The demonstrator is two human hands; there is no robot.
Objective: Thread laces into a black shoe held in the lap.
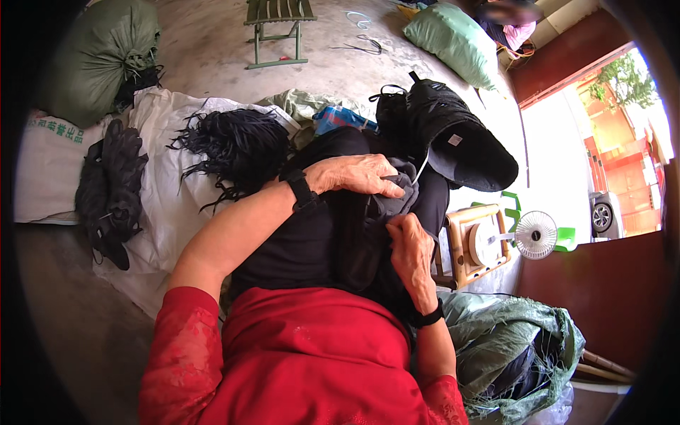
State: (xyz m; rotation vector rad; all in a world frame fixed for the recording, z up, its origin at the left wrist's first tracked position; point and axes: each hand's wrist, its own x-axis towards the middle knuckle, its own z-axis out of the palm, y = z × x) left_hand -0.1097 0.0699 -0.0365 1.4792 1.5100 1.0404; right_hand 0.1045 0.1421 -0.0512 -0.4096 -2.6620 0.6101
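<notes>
On top of the lap in black trousers (283, 244), toward its right knee, a soft, bunched, dark grey fabric piece (399, 205) lies between both hands, probably because the thigh gives the limp cloth a firm backing. The left hand (358, 173) comes over it from the far side, its grip closed, thumb and fingers pressed on the upper folds, which seems to steady the cloth. The right hand (413, 255) comes from the near side, its grip drawn into a tight pinch at the lower edge, as if to keep that edge taut; whether the curled fingers also hide something small, I cannot tell. Just beyond the lap's right knee, a large, black, shoe-like fabric item (460, 145) rests with its wide opening facing the body, perhaps laid so to stay close to the hands. Left of the lap, a crumpled white sheet (166, 212) covers the floor, likely to keep goods off the concrete; on it sit a shaggy heap of black strips (237, 145) and, farther left, a limp, elongated bundle of black fabric (120, 173). Right of the lap, a small round white fan (536, 234) stands on a brown wooden-framed stool (462, 273), presumably for air, and nearer the body a green woven sack (478, 326) gapes open, dark cloth visible inside.
</notes>
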